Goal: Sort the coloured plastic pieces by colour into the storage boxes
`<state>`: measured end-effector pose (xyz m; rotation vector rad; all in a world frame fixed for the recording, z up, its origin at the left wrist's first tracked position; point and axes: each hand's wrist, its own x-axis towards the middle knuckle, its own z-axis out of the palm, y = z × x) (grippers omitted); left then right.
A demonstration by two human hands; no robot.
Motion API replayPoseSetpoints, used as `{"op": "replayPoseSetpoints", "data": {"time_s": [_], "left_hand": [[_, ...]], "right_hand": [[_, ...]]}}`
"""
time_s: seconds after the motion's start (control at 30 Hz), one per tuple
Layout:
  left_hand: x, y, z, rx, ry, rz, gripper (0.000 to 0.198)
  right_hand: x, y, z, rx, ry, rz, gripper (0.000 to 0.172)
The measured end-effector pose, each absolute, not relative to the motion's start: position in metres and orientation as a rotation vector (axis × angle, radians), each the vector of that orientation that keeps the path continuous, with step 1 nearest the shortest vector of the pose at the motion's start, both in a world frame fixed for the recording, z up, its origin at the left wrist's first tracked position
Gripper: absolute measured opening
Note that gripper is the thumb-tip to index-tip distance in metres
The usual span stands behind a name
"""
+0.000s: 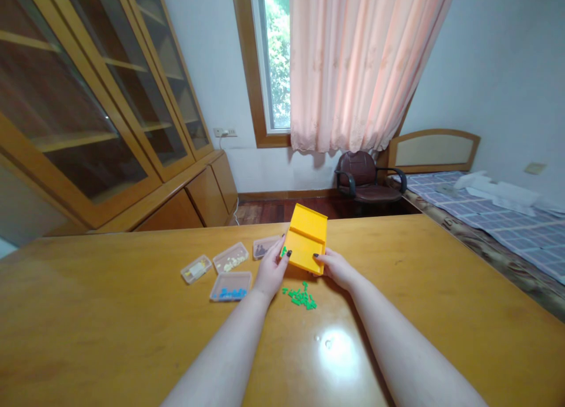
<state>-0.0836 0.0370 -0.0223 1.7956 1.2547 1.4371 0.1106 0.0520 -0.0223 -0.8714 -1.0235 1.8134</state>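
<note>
A shallow yellow plastic box [305, 249], divided by a ridge across it, is held tilted above the table by both hands. My left hand [270, 273] grips its left edge, thumb on the inside. My right hand [338, 268] grips the lower right edge, also with the thumb over the rim. A few small green pieces [283, 251] sit in the box's near left corner, beside my left thumb. Below the box, a loose pile of small green plastic pieces [302, 298] lies on the table between my forearms.
Left of my hands stand clear trays on the wooden table [110, 313]: one with blue pieces [233, 293], one with cream pieces [233, 262], a small one with white and yellow items [196, 270], and one with dark pieces [261, 250], partly hidden. A chair [364, 177] stands beyond.
</note>
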Motion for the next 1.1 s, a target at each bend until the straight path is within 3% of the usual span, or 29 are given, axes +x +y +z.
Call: {"op": "replayPoseSetpoints", "data": {"time_s": [0.17, 0.37, 0.5, 0.67, 0.8, 1.1], "left_hand": [[-0.077, 0.034, -0.024, 1.638, 1.148, 1.389, 0.058], [-0.077, 0.032, -0.021, 1.799, 1.233, 1.243, 0.046], [-0.088, 0.03, -0.007, 1.987, 1.387, 1.12, 0.035], [-0.105, 0.022, 0.019, 2.37, 1.507, 0.485, 0.018], [-0.109, 0.013, 0.031, 2.352, 1.597, 0.108, 0.012], [-0.105, 0.011, 0.024, 2.275, 1.602, 0.018, 0.016]], "right_hand": [[0.108, 0.059, -0.031, -0.907, -0.822, 1.664, 0.029], [0.112, 0.071, -0.042, -0.866, -0.622, 1.615, 0.026], [0.117, 0.073, -0.039, -0.907, -0.532, 1.499, 0.015], [0.12, 0.075, -0.035, -0.929, -0.491, 1.42, 0.011], [0.12, 0.076, -0.037, -0.966, -0.53, 1.398, 0.01], [0.121, 0.072, -0.04, -1.015, -0.711, 1.28, 0.011]]}}
